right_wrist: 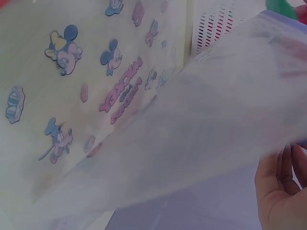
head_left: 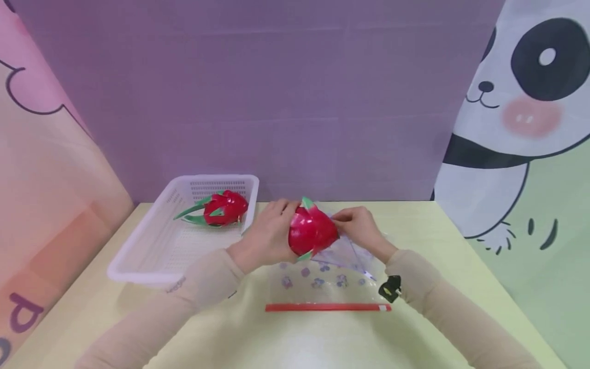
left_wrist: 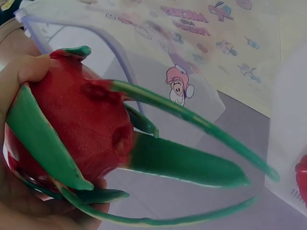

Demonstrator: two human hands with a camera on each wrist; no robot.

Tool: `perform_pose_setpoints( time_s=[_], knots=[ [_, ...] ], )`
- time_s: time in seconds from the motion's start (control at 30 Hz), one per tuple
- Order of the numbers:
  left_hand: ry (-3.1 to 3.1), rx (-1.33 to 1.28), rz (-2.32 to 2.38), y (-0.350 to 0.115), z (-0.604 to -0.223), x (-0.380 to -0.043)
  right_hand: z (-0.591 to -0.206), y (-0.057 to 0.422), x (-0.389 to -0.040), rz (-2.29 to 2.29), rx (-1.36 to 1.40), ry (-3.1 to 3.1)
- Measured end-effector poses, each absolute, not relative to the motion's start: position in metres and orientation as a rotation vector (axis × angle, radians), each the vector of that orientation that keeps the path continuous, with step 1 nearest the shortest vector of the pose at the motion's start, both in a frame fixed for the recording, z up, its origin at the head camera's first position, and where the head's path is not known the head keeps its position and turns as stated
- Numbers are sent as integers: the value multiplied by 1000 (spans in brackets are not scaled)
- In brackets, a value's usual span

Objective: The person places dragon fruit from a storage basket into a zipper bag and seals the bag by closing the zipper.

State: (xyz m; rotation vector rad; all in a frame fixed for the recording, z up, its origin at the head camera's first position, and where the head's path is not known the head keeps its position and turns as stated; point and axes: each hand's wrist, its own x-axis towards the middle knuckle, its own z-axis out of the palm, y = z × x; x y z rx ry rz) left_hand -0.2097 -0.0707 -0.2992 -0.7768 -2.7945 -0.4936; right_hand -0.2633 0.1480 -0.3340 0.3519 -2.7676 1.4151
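My left hand (head_left: 267, 238) grips a red dragon fruit (head_left: 312, 233) with green leaf tips over the middle of the table. In the left wrist view, its long green leaves (left_wrist: 187, 160) point away from the palm. Just right of the fruit, my right hand (head_left: 361, 228) pinches the edge of a clear zip bag (right_wrist: 192, 129) with a purple zip. The bag's mouth stands raised close to the fruit, and its film slants across the right wrist view. Part of the right hand's fingertips is hidden by the fruit and film.
A white plastic basket (head_left: 138, 246) stands on the left with a second dragon fruit (head_left: 227, 207) inside. Beneath the hands lies a printed clear bag (head_left: 318, 284) with a red zip strip (head_left: 327, 307). A purple backdrop (head_left: 295, 102) rises behind the table (head_left: 221, 333).
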Motion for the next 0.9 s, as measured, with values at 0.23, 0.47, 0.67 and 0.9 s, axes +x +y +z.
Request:
perform_pose_setpoints(
  time_s=[0.23, 0.47, 0.67, 0.9],
  knots=[
    [-2710, -838, -269, -66, -313, -206, -334, 145, -265, 1439, 308, -2774],
    [-2651, -911, -216, -62, -319, -197, -333, 144, -263, 1431, 277, -2788],
    [-2641, -946, -196, -59, -324, -188, -332, 141, -261, 1419, 240, -2801],
    [-2657, -925, -181, -59, -325, -186, -332, 137, -260, 1470, 278, -2769]
  ],
)
